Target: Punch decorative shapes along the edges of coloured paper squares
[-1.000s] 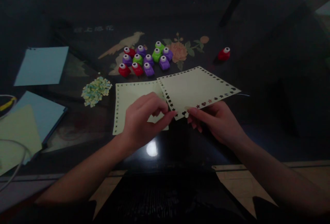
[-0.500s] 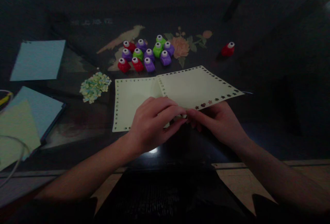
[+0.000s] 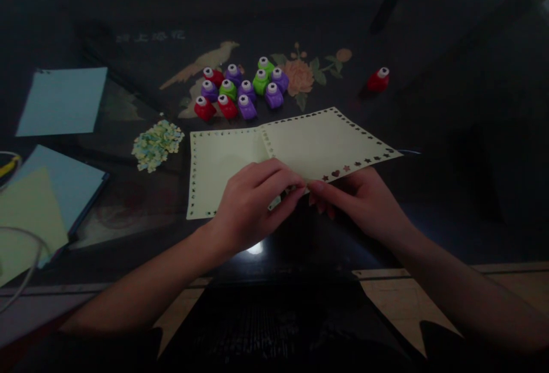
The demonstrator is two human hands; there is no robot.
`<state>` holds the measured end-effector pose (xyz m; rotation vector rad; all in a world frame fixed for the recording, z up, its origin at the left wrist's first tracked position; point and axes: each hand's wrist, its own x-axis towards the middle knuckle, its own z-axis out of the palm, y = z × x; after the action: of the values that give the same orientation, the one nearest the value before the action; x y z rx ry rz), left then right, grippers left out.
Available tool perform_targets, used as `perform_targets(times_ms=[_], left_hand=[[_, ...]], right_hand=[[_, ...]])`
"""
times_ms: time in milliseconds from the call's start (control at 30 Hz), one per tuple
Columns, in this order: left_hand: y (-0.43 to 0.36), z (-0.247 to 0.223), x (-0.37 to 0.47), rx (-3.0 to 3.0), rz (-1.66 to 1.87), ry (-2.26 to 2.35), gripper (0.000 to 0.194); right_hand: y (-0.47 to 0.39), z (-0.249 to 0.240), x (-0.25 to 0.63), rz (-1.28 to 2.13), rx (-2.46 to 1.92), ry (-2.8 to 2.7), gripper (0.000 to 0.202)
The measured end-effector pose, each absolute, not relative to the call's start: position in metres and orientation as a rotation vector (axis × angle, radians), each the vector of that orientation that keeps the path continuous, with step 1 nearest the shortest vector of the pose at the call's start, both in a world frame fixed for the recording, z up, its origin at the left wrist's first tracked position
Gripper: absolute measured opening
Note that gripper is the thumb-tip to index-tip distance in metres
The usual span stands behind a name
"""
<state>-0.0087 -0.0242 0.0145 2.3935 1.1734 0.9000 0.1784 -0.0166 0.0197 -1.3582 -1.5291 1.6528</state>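
Two pale yellow-green paper sheets with star and heart holes punched along their borders lie side by side, their inner edges meeting. The left sheet rests on the dark table; the right sheet is tilted up. My right hand holds the right sheet's near corner between thumb and fingers, its palm partly under the paper. My left hand reaches over the left sheet, thumb and fingertips pinched at the same corner. Whether anything small sits in that pinch is hidden. A thin, light line, perhaps thread, sticks out past the right sheet's far-right tip.
Several red, purple and green craft punches stand behind the sheets; one red punch is off right. A pile of paper cutouts lies left. Blue paper, more stacked paper and a cable are further left.
My left fingertips have drawn slightly back to the left and closed together at the corner. My right hand and the sheets stay nearly still; the view has shifted slightly.
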Motion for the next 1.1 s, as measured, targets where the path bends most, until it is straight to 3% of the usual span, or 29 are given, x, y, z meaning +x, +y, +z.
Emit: perform_targets(times_ms=[833,1100], left_hand=[[-0.0237,0.0196,-0.0061,2.141,0.744,1.169,0.006],[-0.0245,0.0171,-0.0071,2.229,0.742,1.19,0.007]], right_hand=[[-0.0143,0.0219,0.1795,1.648,-1.388,-1.578,0.036],[-0.0162,0.021,0.1786,1.621,-1.391,-1.627,0.028]])
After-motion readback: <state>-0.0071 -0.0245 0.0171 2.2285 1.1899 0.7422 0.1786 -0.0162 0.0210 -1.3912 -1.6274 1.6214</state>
